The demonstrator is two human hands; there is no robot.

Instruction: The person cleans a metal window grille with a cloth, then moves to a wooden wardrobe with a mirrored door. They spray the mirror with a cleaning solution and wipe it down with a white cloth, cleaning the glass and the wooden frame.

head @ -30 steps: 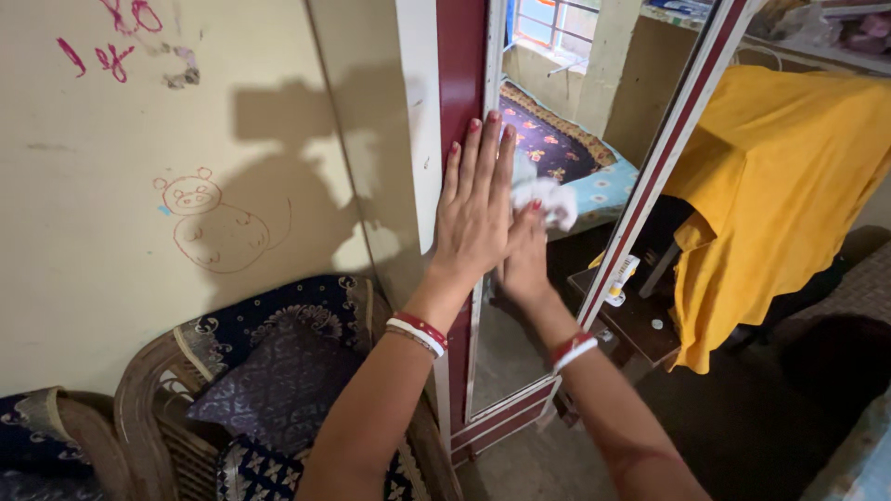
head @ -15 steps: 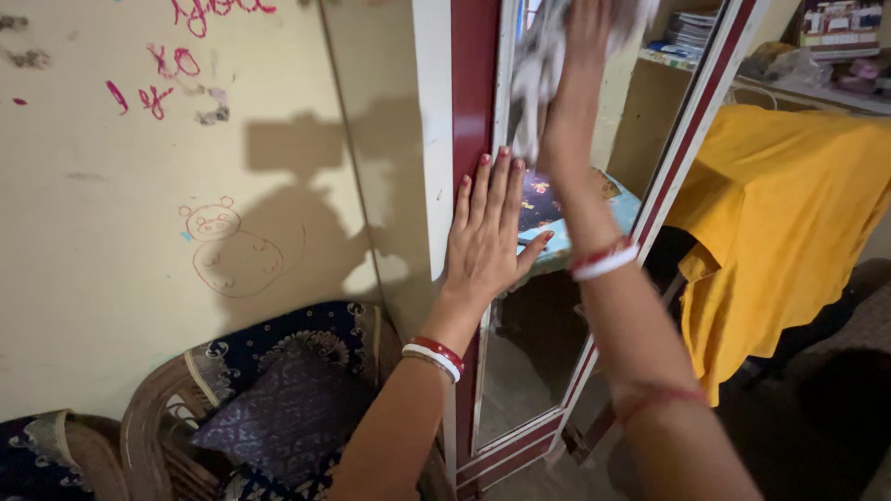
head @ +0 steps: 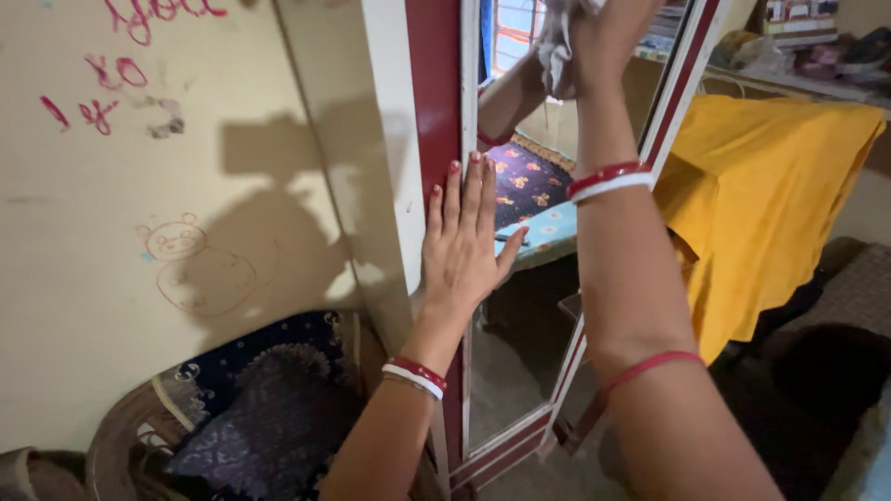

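The person's left hand (head: pixel 467 243) lay flat and fully open against the dark red and white wooden frame (head: pixel 436 111) of a tall standing mirror (head: pixel 520 232), fingers straight and close together and pointing upward, the thumb spread out to the right over the edge of the glass. The palm pressed on the left upright of the frame, about halfway up it. Red and white bangles (head: pixel 415 373) circled that wrist.

The right hand (head: pixel 594 37) was raised to the top edge of the mirror, its fingers closed around a crumpled white cloth (head: pixel 560 42) that it held against the upper part of the glass. Whether the cloth touched the glass all over could not be told, since the hand reached the top border of the view. A red and white bangle (head: pixel 608 179) sat on that forearm, and a thin red thread (head: pixel 647 367) ran around the arm nearer the elbow.

The mirror leaned against a cream wall (head: pixel 139 232) marked with red scribbles (head: pixel 111 88) and a faint pencilled bear (head: pixel 176 241). Below the left arm stood a cane chair with a dark blue patterned cushion (head: pixel 251 408). To the right of the mirror hung a yellow cloth (head: pixel 770 186)
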